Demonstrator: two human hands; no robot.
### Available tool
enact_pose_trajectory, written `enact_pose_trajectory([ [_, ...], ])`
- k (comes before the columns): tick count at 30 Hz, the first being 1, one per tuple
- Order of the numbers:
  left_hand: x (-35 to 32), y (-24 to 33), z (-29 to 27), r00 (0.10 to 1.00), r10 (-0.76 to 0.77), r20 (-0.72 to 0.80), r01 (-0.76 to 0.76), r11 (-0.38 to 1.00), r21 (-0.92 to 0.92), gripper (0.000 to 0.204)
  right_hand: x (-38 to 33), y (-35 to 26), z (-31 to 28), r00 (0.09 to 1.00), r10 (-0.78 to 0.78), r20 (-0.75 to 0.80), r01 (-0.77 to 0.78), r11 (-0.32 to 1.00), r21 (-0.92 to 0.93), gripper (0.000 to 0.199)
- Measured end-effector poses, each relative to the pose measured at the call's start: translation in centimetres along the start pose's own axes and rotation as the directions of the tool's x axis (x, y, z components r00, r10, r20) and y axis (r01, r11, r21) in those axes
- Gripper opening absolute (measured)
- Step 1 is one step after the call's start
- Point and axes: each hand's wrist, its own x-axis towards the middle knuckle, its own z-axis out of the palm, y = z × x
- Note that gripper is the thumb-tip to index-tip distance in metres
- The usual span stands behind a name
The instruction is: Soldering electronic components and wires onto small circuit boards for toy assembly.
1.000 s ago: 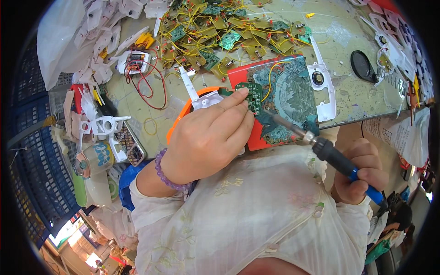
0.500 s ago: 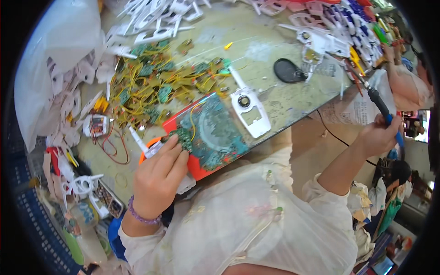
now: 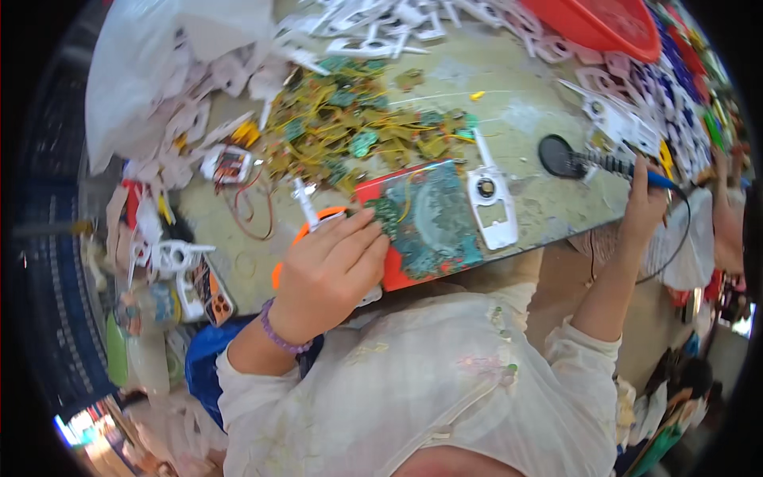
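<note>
My left hand (image 3: pixel 334 266) is closed on the edge of a small green circuit board (image 3: pixel 387 215), pressing it on a worn red-and-blue work pad (image 3: pixel 397 274). A yellow wire (image 3: pixel 406 199) rises from that board. In my right hand (image 3: pixel 645 211) is a soldering iron (image 3: pixel 610 164) with a blue handle and a coiled guard. It points left, its front end at a round black dish (image 3: pixel 559 157); whether the tip touches I cannot tell. A white plastic housing (image 3: pixel 497 230) with a round dark part lies just right of the pad.
Behind the pad spreads a heap of circuit boards with yellow wires (image 3: pixel 350 119). White plastic frames (image 3: pixel 381 32) and a red basin (image 3: pixel 628 36) line the far side. A white device with red wires (image 3: pixel 230 164) lies left. The iron's black cord (image 3: pixel 685 238) loops on the right.
My right hand has brought the soldering iron inward over the table, to the black dish. My left hand stays on the circuit board. The whole view has shifted.
</note>
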Motion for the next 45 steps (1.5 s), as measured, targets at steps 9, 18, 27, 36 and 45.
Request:
enact_pose_trajectory([
  [9, 0.9, 1.4, 0.5, 0.878, -0.466, -0.114, 0.463, 0.885, -0.048, 0.038, -14.6, -4.0, 5.4, 0.995, 0.03, -0.097, 0.006, 0.937, 0.35, 0.026],
  [18, -1.3, 0.1, -0.2, 0.706, -0.704, 0.076, 0.561, 0.49, -0.668, 0.039, -16.1, -12.1, 8.3, 0.74, -0.462, 0.489, 0.157, 0.825, 0.543, 0.031],
  [27, -7.1, -2.1, -0.8, 0.715, -0.668, 0.208, 0.195, -0.096, -0.976, 0.051, -16.3, -16.9, 13.0, 0.395, -0.402, 0.826, 0.038, 0.906, 0.422, 0.04],
  [36, -8.7, -2.8, -0.1, 0.798, -0.582, 0.154, 0.081, -0.149, -0.986, 0.047, -16.9, -18.3, 14.6, 0.401, -0.45, 0.798, 0.097, 0.887, 0.451, 0.014],
  [45, -8.0, -2.1, -0.9, 0.828, -0.544, 0.136, 0.254, 0.148, -0.956, 0.044, -15.7, -21.1, 16.3, 0.287, -0.611, 0.738, 0.273, 0.791, 0.548, 0.033],
])
